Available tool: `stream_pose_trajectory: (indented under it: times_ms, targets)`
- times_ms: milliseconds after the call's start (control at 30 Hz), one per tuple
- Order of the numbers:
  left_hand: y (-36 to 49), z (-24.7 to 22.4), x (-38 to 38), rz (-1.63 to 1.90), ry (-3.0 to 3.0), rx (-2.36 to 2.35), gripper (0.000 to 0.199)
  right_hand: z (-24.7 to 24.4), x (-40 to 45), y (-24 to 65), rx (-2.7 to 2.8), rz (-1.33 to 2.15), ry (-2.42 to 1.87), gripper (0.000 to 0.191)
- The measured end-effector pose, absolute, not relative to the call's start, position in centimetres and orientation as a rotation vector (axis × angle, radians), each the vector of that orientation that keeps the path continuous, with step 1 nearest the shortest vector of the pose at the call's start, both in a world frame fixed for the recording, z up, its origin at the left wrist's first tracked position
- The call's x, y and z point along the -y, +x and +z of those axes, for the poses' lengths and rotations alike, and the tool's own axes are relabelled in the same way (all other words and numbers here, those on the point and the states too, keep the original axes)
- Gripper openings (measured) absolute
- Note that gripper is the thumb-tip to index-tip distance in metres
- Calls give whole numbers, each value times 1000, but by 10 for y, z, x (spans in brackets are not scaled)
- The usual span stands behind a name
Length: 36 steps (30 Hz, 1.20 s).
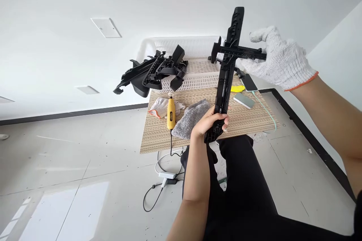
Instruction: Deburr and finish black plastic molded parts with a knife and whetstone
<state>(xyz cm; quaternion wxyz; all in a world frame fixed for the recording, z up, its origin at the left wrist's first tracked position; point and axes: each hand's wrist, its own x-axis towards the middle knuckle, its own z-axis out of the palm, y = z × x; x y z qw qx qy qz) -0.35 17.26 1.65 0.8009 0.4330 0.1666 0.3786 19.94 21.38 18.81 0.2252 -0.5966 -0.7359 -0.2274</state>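
A long black ribbed plastic part (226, 79) stands nearly upright in front of me. My left hand (210, 120), bare, is wrapped round its lower end. Across its upper half lies a black caliper (240, 51), with its jaws to the left of the part. The caliper's right end sits in my right hand (278, 58), which wears a white knit glove with an orange cuff. The thumb lies along the beam's lower side, while the upper finger is raised off it. Some of the right fingers are hidden.
A white plastic basket (198, 81) stands at the table's back with several black plastic parts (155, 69) piled on its left. On the wooden table (152, 139) lie a yellow rotary tool (171, 115), a grey cloth (192, 118), a white glove (161, 106) and a phone (249, 83).
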Motion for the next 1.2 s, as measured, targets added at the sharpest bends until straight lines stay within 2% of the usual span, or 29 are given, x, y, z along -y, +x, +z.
stream_pose_trajectory:
  times_ms: [167, 333, 567, 800, 1200]
  targets:
    - [-4, 16, -173, 854, 913, -356, 36, 190, -212, 208, 2002, -680, -1628, 76]
    - [-2, 16, -172, 837, 891, -344, 33, 191, -210, 204, 2055, -618, -1777, 75]
    - [-2, 17, -172, 818, 888, -365, 41, 190, -212, 203, 2072, -660, -1878, 77]
    - [-3, 16, -172, 830, 885, -346, 33, 188, -213, 207, 2113, -631, -1857, 75]
    - [-2, 16, -172, 830, 876, -356, 34, 182, -221, 212, 2184, -507, -1878, 75]
